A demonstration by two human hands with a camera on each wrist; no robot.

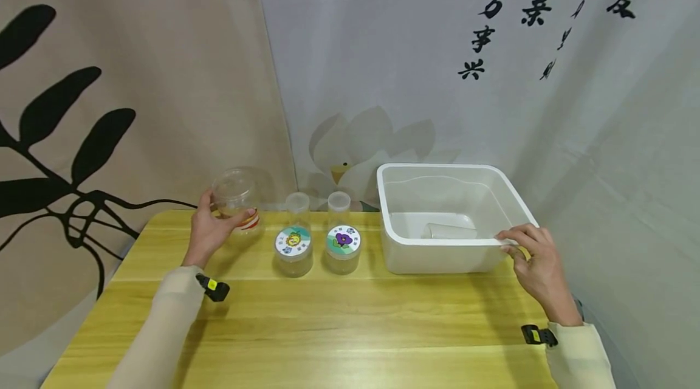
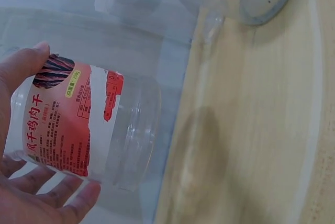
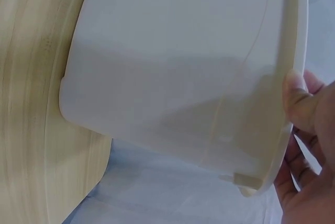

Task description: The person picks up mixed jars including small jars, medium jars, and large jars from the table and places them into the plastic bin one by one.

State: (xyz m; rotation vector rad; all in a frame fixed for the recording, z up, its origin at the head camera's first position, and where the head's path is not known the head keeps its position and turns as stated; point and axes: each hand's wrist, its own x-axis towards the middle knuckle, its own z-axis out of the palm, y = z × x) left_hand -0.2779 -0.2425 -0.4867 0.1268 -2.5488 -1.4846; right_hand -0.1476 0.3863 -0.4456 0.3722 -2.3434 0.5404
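Note:
My left hand (image 1: pixel 212 231) grips a clear plastic jar (image 1: pixel 236 194) at the table's back left. Its red-and-white label (image 2: pixel 68 114) is partly torn in the left wrist view, with thumb on one side and fingers on the other. At the right, my right hand (image 1: pixel 538 258) pinches the rim of a white plastic tub (image 1: pixel 437 258) at its front right corner. A clear cylindrical container (image 1: pixel 449 231) lies on its side inside the tub. Between the hands stand two small jars with printed round lids, one with a sunflower (image 1: pixel 293 242), one with a purple flower (image 1: pixel 343 240).
Behind the lidded jars stand two narrow clear containers, a left one (image 1: pixel 298 205) and a right one (image 1: pixel 339 204). The wooden table (image 1: pixel 328 328) ends at a curtain (image 1: pixel 350 73) close behind everything.

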